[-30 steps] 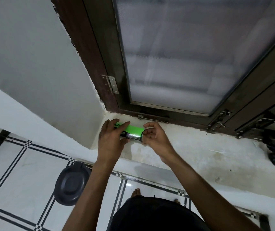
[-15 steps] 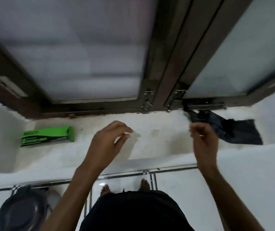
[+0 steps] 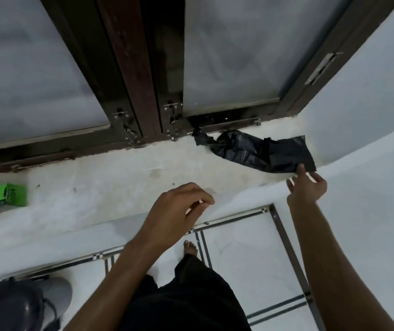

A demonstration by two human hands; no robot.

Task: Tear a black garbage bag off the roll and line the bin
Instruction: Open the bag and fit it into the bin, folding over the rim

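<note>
A crumpled black garbage bag [image 3: 263, 151] lies on the white window sill [image 3: 119, 187] at the right, close to the window frame. My right hand [image 3: 307, 187] is at the bag's near edge, fingers spread, with the index fingertip touching the plastic. My left hand [image 3: 179, 211] hovers over the sill's front edge, fingers loosely curled and holding nothing. The green roll box [image 3: 0, 198] rests on the sill at the far left. The bin [image 3: 19, 304], grey with a dark lid, stands on the floor at the bottom left.
A dark wooden window frame [image 3: 129, 68] with metal latches [image 3: 172, 115] runs along the back of the sill. A white wall [image 3: 370, 115] closes the sill on the right. Below is a white tiled floor [image 3: 239, 247] with dark lines, and my bare foot [image 3: 191, 248].
Both hands let go of the green roll box, which stayed on the sill at the left. The view swung right, and my right hand reached to the black bag's edge.
</note>
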